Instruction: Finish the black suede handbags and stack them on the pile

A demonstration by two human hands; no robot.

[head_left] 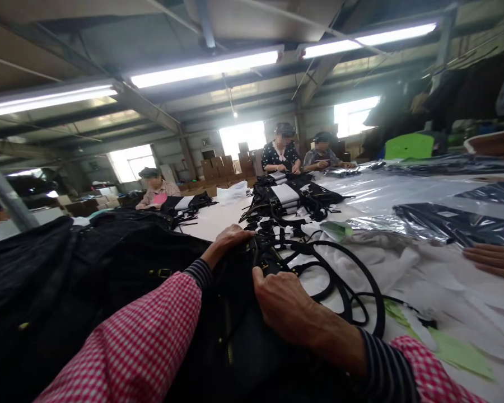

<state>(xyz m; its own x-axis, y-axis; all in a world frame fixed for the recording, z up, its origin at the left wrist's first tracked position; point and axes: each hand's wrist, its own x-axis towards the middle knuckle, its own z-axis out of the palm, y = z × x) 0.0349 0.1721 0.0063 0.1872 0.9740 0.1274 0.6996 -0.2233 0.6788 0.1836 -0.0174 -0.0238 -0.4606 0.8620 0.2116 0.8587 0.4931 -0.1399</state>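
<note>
A black bag (243, 313) with brass-coloured buckles and a zip lies right in front of me. My left hand (234, 237) is closed on its far upper edge, near a small metal fitting. Closer to me, my right hand (288, 299) grips the same bag by its edge, thumb on top and fingers curled. Long black straps (353, 268) loop out to the right of my right hand. More black bags (88, 263) are heaped against my left arm. Part of each hand's grip is hidden by the dark fabric.
Several black bags with white wraps (284, 195) are piled farther along the table. Clear plastic packaging (457, 221) and pale wrapping sheets (403, 268) cover the right side, with green paper (462, 352) nearby. Another person's hand (493, 260) rests at the right edge. Several co-workers sit beyond.
</note>
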